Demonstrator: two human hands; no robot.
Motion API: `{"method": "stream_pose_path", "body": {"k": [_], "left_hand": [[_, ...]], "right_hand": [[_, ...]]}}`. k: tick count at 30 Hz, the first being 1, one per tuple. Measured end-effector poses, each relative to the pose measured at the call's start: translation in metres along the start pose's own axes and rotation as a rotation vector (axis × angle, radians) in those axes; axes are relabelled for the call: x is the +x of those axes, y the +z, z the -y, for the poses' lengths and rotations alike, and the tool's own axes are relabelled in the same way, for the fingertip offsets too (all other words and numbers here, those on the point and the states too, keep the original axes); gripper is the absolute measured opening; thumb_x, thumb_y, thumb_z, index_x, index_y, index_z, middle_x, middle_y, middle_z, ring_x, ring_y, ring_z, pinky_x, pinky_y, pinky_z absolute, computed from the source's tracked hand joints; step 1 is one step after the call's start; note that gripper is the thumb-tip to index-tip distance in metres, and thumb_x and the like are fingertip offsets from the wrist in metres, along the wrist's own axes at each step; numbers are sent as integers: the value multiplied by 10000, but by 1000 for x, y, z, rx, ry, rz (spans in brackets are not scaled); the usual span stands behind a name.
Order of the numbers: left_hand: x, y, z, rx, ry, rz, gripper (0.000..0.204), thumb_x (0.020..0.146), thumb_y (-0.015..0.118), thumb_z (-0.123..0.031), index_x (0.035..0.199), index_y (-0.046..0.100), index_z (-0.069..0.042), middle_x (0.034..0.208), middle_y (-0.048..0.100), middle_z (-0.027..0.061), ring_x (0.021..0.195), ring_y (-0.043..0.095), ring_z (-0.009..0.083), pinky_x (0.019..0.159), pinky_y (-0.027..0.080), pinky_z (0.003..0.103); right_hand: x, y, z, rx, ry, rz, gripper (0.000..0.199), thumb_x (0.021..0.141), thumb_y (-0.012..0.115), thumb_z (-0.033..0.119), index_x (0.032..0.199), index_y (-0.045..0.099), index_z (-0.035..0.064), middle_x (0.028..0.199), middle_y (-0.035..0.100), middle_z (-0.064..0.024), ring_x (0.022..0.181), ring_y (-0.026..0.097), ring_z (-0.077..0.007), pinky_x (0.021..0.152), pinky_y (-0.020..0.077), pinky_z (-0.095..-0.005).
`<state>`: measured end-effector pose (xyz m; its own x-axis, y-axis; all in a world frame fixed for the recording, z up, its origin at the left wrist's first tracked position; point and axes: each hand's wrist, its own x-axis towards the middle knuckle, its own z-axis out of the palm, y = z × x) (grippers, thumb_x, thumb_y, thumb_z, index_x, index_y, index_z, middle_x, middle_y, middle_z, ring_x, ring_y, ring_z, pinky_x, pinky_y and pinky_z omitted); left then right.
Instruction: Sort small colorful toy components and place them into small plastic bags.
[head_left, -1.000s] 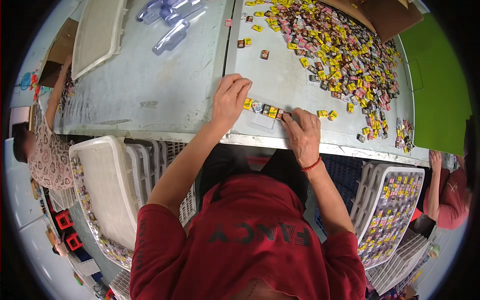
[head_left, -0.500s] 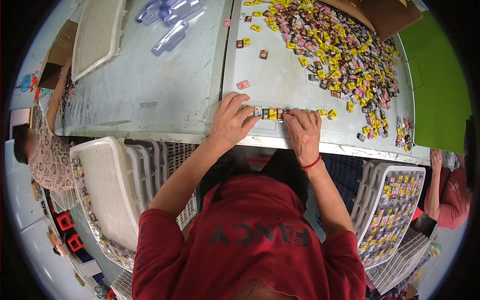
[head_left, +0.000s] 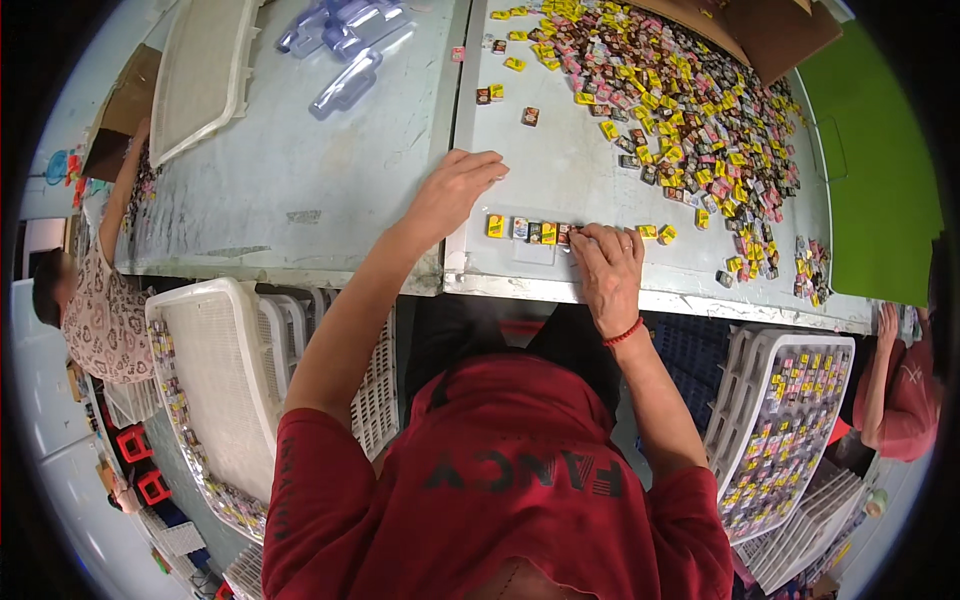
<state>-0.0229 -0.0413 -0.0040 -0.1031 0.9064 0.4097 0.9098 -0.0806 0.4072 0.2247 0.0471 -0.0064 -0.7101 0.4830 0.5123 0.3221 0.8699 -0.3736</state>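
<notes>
Left hand (head_left: 452,196), mid-frame: reaching forward, wrist bent rightward, fingers together; I cannot see whether they hold anything. Right hand (head_left: 609,265), right of centre: fingers curled, touching the right end of a short row of small yellow, white, black and brown boxes (head_left: 548,233). The pale-grey table (head_left: 560,165) has its front edge just below the row; its surface stretches upward toward the multicoloured heap of boxes (head_left: 690,125), upper right.

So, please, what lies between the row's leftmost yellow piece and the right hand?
The head view shows a whitish piece, a black piece, a yellow piece and a brown piece.
</notes>
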Motion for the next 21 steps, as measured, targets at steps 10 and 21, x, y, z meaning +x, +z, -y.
{"method": "stream_pose_path", "body": {"k": [10,21], "left_hand": [[-26,-6,-27,-21,-286,-166,175,765,663,-24,933,616,-35,912,617,97,811,604,283,687,517,354],[-61,-19,-43,219,-34,-62,318,780,605,3,1098,617,8,1136,612,118,975,581,287,827,499,354]], "right_hand": [[7,-3,9,18,-5,-24,264,772,702,102,1033,665,90,1047,595,-61,1004,545,-265,946,385,-430],[17,24,23,26,-155,212,387,809,682,188,1185,612,130,1241,558,-51,1186,461,-309,1022,334,-495]]}}
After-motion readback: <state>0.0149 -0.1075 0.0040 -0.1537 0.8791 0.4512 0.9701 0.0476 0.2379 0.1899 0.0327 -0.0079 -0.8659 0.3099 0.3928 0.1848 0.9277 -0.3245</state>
